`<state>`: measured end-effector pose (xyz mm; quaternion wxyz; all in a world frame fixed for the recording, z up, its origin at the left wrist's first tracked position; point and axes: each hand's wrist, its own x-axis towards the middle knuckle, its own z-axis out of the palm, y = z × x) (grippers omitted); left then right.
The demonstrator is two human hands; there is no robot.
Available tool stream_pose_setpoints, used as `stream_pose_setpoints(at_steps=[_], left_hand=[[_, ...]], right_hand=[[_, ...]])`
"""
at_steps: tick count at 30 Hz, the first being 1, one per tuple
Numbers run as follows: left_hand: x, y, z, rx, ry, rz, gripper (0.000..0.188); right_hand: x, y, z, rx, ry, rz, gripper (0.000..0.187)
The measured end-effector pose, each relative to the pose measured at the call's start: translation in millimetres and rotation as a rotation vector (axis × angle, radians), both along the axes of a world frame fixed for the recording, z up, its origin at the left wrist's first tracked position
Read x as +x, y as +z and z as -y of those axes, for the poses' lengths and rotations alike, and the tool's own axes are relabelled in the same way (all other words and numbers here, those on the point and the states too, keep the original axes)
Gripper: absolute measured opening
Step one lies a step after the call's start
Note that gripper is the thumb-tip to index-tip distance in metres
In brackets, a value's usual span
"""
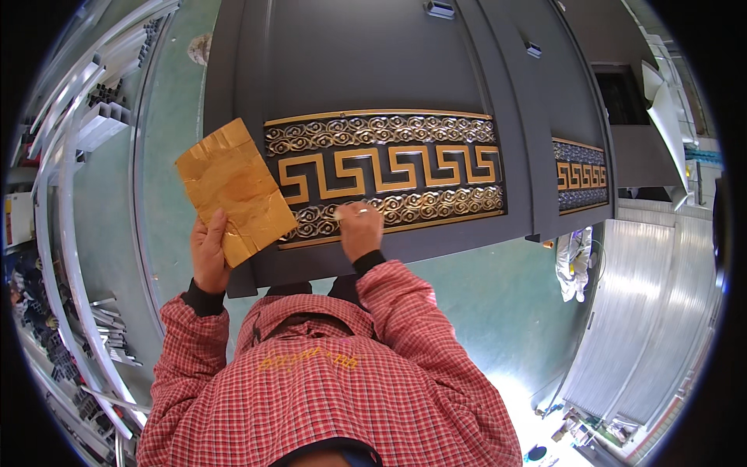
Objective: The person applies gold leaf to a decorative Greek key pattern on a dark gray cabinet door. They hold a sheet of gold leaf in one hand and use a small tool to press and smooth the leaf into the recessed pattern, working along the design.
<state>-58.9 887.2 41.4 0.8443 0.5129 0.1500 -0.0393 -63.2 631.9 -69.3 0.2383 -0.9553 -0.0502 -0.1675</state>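
Note:
My left hand (208, 247) grips the lower edge of a flat, creased, gold-coloured sheet (237, 187), its thumb on top. It looks like cardboard or stiff paper, with a darker smear in its middle. My right hand (361, 232) is closed at the lower border of a raised ornamental panel (393, 170), around a small pale pad (340, 212) mostly hidden by the fingers. A gold key-pattern band runs across this panel on black, between two rows of embossed swirls with gold highlights. The panel sits in a dark grey door (373, 66) lying flat before me.
Farther right on the same dark surface is a second, smaller ornamental panel (580, 175). Two small metal fittings (440, 9) stand up from the far part. Metal profiles (105, 124) lie on racks at left. Crumpled plastic (574, 265) and ribbed translucent sheets (622, 288) are at right.

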Motion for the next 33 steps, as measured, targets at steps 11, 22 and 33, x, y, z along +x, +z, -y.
stream_pose_setpoints(at_steps=[11,22,33], left_hand=[[-8,-2,-35,0.017,-0.020,0.012,0.028],[-9,3,-42,-0.009,-0.004,-0.007,0.028],[-10,5,-52,0.017,0.002,0.002,0.029]], right_hand=[[-12,-7,80,-0.016,-0.126,-0.165,0.023],[-12,-2,61,-0.153,-0.014,-0.024,0.018],[12,9,33,-0.215,-0.161,-0.274,0.010]])
